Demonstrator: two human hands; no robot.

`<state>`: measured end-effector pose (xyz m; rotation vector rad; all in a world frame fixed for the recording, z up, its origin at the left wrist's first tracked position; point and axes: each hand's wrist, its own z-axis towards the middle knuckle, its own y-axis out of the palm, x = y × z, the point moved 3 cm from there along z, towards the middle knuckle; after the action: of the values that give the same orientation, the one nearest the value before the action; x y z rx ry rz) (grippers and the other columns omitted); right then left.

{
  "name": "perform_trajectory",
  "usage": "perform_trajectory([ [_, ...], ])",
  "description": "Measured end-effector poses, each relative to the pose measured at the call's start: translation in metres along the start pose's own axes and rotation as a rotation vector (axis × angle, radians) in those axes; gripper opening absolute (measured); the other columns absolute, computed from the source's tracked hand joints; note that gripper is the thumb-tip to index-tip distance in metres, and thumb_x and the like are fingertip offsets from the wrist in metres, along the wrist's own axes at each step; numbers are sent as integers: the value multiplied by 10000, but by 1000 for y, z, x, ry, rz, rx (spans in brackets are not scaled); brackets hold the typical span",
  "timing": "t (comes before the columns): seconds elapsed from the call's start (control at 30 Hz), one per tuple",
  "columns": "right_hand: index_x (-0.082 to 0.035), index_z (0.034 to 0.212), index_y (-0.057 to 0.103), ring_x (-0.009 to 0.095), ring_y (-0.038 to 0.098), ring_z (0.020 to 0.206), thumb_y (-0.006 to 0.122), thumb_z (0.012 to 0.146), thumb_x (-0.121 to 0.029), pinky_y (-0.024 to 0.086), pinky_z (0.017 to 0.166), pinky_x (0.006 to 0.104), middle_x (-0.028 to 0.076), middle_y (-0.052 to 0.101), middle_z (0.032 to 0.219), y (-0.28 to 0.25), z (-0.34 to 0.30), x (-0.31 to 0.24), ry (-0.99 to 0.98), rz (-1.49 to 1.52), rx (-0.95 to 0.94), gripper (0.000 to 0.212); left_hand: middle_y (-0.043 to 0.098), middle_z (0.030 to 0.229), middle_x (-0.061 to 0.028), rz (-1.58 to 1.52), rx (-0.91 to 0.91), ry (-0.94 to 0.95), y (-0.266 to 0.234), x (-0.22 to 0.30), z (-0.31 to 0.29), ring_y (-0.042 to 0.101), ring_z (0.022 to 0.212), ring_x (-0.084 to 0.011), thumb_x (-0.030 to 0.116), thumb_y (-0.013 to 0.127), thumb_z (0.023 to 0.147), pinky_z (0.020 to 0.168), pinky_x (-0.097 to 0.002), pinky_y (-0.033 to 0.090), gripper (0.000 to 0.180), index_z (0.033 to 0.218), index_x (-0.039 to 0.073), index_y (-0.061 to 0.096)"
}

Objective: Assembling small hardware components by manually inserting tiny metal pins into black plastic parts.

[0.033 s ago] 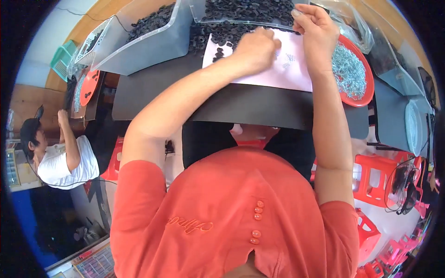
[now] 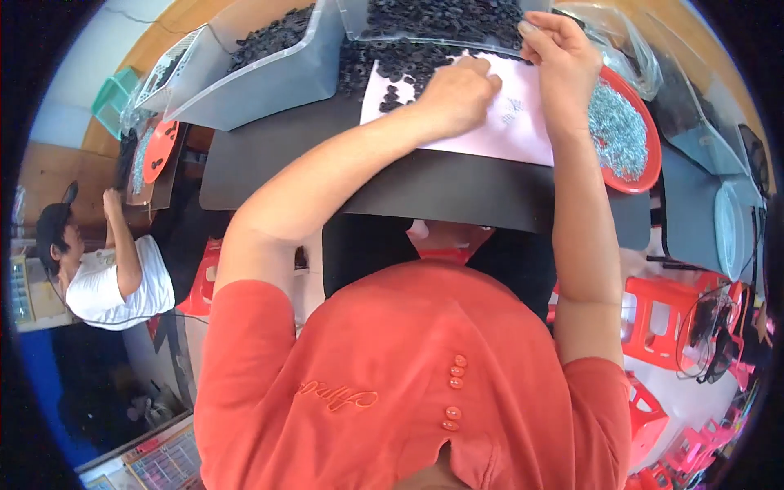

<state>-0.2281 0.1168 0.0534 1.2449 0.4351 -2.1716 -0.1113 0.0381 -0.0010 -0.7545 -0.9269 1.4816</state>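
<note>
A pink-white sheet lies on the dark table, with a heap of small black parts spread over its far left side. My left hand rests over the sheet at the edge of that heap. Its fingers are curled, and whatever is between them is hidden. Raised near the sheet's far right corner, my right hand pinches thumb and forefinger together; what they hold is too small to make out. A few small clear-bluish pieces lie between the hands. Beside my right wrist, a red round tray holds many similar pieces.
Translucent bins of black parts stand at the far left and far middle. Plastic bags lie at the far right. Another person works at a table on the left. Red stools stand at the right.
The whole picture has shifted slightly. My left hand's fingers reach a little further toward the black parts. My right hand keeps its pinch in nearly the same place.
</note>
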Motion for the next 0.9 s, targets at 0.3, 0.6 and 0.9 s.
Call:
perform_trajectory([
  [0.3, 12, 910, 681, 58, 523, 592, 654, 796, -75, 405, 535, 205, 12, 614, 664, 2, 0, 11, 68, -86, -140, 146, 664, 766, -85, -981, 149, -588, -15, -19, 5, 601, 616, -178, 36, 636, 791, 543, -294, 466, 54, 822, -8, 632],
  [0.6, 21, 944, 664, 77, 579, 660, 615, 850, -95, 433, 583, 201, 26, 640, 760, 25, -15, 7, 332, 21, -460, 157, 622, 692, -121, -1839, 287, -880, -31, -31, -16, 576, 517, -154, -14, 664, 797, 388, -262, 430, 103, 842, -32, 573],
  [0.9, 37, 928, 652, 118, 597, 676, 616, 853, -84, 456, 602, 218, 79, 664, 797, 36, -24, 7, 363, 150, -465, 147, 617, 774, -135, -2029, 273, -873, -26, -35, -26, 590, 586, -173, 18, 596, 858, 467, -282, 440, 155, 982, -21, 510],
])
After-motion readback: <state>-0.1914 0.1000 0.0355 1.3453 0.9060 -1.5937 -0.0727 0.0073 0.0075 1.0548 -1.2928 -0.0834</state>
